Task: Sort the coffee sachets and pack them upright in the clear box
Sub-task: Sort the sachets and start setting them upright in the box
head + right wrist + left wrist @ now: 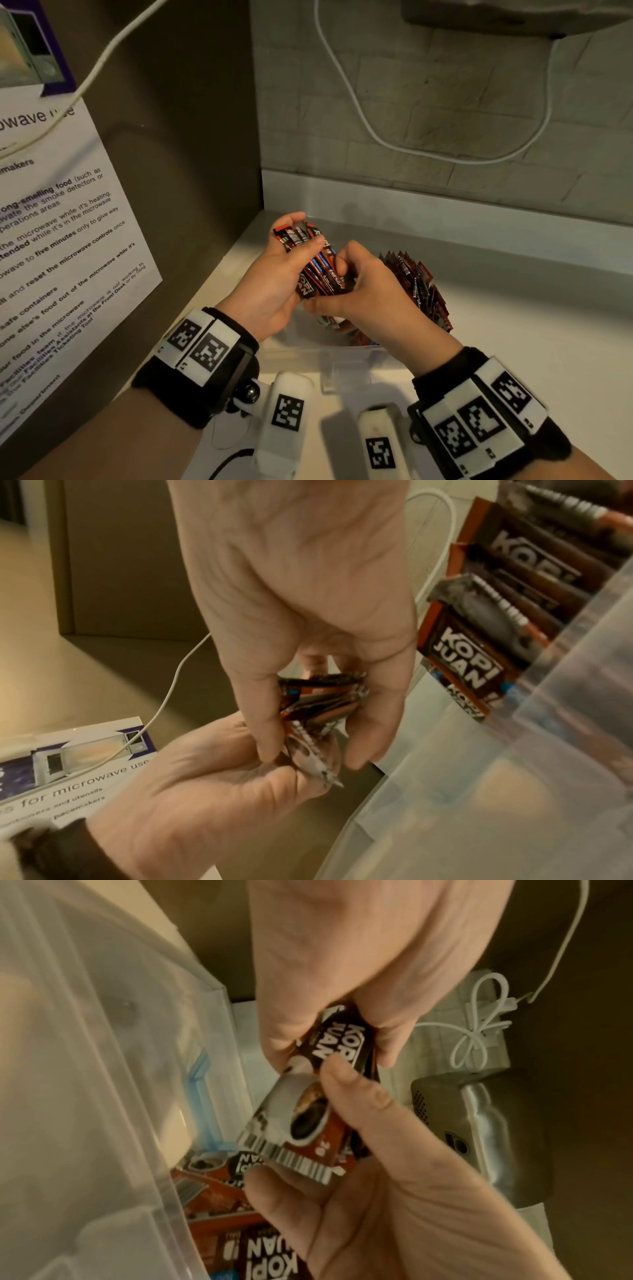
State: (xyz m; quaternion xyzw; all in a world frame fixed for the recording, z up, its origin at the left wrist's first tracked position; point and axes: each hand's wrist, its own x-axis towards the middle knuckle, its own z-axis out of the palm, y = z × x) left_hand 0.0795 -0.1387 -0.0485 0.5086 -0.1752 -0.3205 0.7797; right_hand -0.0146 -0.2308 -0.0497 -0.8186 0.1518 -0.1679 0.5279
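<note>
Both hands hold one bundle of dark red and black coffee sachets (317, 265) above the clear box (342, 363). My left hand (277, 274) grips the bundle from the left, thumb across its front. My right hand (356, 284) pinches its lower end from the right. In the left wrist view the front sachet (308, 1115) shows a coffee cup picture under my left thumb (356, 1093). The right wrist view shows the bundle's edges (318, 699) between my right fingers (267, 739). A row of sachets (421, 287) stands upright in the box's right side, and loose ones (219, 1199) lie on its floor.
The box sits on a pale counter (531, 325) in a corner. A brown panel with a microwave notice (61, 240) closes the left side. A white cable (376, 133) hangs on the tiled back wall, below a grey appliance (513, 17).
</note>
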